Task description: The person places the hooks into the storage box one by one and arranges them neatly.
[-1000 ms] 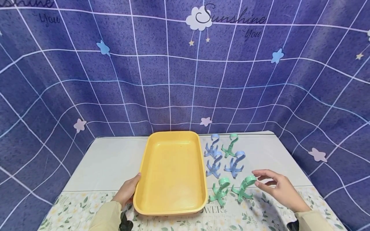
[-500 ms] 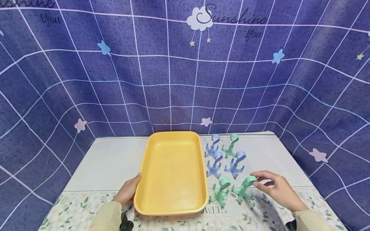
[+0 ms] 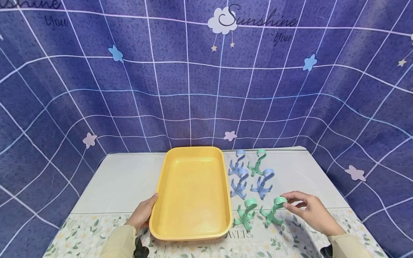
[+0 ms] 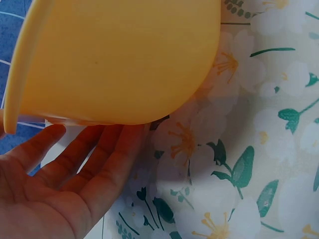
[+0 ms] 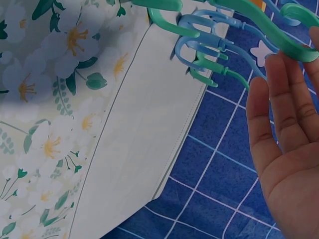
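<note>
My left hand [image 3: 142, 213] holds the left side of a deep yellow plastic tray [image 3: 154, 215], thumb at the rim; in the left wrist view its fingers [image 4: 107, 154] lie against the outer wall. My right hand [image 3: 311, 212] pinches the curled top of a green multi-prong hanging hook [image 3: 273, 212] between thumb and fingers. That hook stands on its splayed prongs, leaning right. Up close in the right wrist view, the fingertips meet the green curve [image 5: 279, 37]. Beside it stands another green hook [image 3: 246, 214].
Behind the two front hooks are several blue hooks [image 3: 262, 184] and a green one [image 3: 257, 163], close to the tray's right wall. The table has a white rear part [image 3: 300, 175] and a floral front cloth [image 3: 180, 249]. A blue checked curtain [image 3: 200, 107] encloses the back and sides.
My right hand has come slightly left onto the green hook's curl, and the hook has shifted and tilted a little. The left hand and tray stay put.
</note>
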A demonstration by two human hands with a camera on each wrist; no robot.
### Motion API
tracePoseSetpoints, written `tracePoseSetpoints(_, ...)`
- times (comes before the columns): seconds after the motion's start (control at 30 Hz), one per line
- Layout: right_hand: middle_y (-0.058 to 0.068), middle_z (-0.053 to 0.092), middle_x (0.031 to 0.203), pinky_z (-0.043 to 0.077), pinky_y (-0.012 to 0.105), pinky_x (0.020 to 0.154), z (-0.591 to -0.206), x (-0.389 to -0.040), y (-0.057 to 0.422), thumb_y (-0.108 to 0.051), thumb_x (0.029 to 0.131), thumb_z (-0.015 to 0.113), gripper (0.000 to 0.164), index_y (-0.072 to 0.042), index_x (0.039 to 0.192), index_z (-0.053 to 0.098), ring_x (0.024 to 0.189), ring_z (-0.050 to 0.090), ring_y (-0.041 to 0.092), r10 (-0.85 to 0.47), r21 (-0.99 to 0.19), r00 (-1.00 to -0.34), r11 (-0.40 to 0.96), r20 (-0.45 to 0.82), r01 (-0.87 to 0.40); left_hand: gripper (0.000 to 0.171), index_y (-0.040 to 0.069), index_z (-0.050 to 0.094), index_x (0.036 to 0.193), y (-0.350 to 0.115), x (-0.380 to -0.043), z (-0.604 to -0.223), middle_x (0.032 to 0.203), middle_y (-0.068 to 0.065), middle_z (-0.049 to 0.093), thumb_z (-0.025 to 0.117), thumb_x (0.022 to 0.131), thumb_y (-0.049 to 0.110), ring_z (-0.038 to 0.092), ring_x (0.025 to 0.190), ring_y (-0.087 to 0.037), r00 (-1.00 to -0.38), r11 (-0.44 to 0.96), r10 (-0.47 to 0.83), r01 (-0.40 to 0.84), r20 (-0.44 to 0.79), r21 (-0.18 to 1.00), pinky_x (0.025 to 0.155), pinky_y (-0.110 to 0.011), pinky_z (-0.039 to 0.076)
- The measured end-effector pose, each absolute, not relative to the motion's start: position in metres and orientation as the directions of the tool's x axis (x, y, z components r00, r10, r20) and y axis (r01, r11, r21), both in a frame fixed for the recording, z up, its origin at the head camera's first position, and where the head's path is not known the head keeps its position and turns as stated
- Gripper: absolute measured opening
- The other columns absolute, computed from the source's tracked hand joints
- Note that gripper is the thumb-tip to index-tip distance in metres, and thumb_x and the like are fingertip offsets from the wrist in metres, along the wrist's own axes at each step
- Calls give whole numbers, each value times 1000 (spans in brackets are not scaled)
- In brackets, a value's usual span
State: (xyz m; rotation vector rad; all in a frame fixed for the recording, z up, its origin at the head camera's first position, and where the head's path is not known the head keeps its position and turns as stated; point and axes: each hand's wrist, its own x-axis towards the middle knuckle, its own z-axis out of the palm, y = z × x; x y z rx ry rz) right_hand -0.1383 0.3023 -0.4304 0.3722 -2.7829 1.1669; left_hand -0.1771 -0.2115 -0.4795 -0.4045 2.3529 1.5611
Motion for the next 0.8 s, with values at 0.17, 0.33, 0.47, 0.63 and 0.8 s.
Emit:
tracePoseSetpoints(0.17,-6,73,104,58,27,72,-432,-138,302,-19,94,77,20,-18,113,74,90,65,1,-189,-681,-959,676,212,-283,81,-9,38,149,-212,-178,-480,109,-16,68,29,108,60,68,86,-19,-917,377,-73,-389,-392,841,72,-40,61)
tracePoseSetpoints(0.33,-8,74,103,58,26,71,-432,-137,304,-18,93,77,19,-19,112,75,89,65,2,-194,-674,-949,669,248,-314,82,-9,37,150,-212,-179,-481,111,-18,68,29,108,60,68,87,-19,-916,377,-71,-392,-396,839,72,-40,61)
tracePoseSetpoints(0.47,-8,74,100,58,26,71,-430,-137,306,-16,93,77,19,-19,111,75,87,66,2,-194,-670,-944,667,268,-327,84,-9,37,150,-212,-180,-482,115,-21,66,28,107,62,68,89,-20,-914,381,-72,-396,-400,836,73,-40,61)
tracePoseSetpoints(0.63,-8,74,101,58,26,71,-425,-137,307,-15,92,77,18,-18,110,75,86,66,2,-194,-660,-940,672,280,-336,84,-8,37,151,-212,-180,-483,119,-23,65,27,107,63,68,90,-21,-909,387,-81,-407,-409,828,73,-39,61)
tracePoseSetpoints(0.8,-8,74,102,57,26,72,-416,-137,307,-16,93,77,19,-20,111,75,86,66,2,-192,-639,-937,690,291,-340,83,-8,36,151,-212,-180,-482,119,-23,65,28,107,62,68,90,-20,-910,389,-79,-404,-407,828,74,-40,61)
